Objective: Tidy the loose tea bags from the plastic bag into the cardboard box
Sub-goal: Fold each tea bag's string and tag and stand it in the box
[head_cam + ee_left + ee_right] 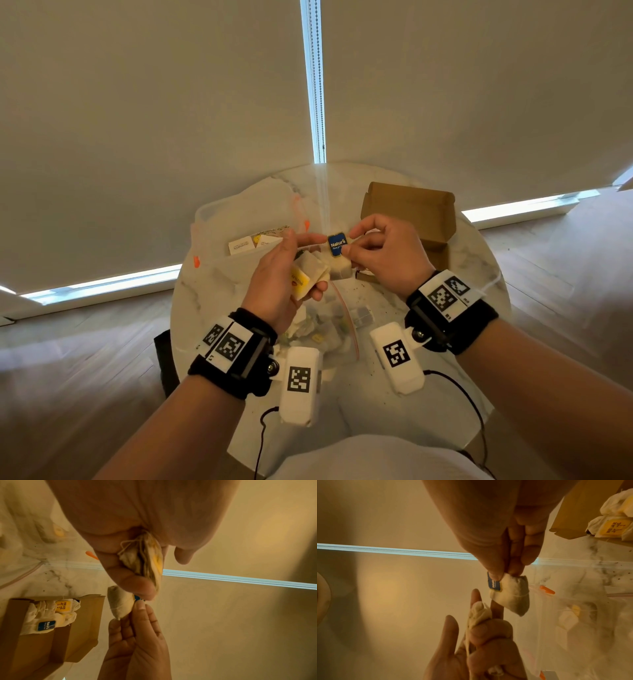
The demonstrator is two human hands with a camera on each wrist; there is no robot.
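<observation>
Overhead, left hand (274,274) clutching several tea bags (310,270), right hand (383,255) fingers pinching one blue-tagged bag (337,245).

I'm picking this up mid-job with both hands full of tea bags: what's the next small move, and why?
Probably carry the blue-tagged tea bag pinched in the right hand over to the cardboard box and lay it in. It looks separate from the bundle of tea bags gripped in the left hand, and the box is open, with bags already inside.

Blue-tagged tea bag (337,244) held above the plastic bag (329,329), beside the open cardboard box (411,209).
</observation>
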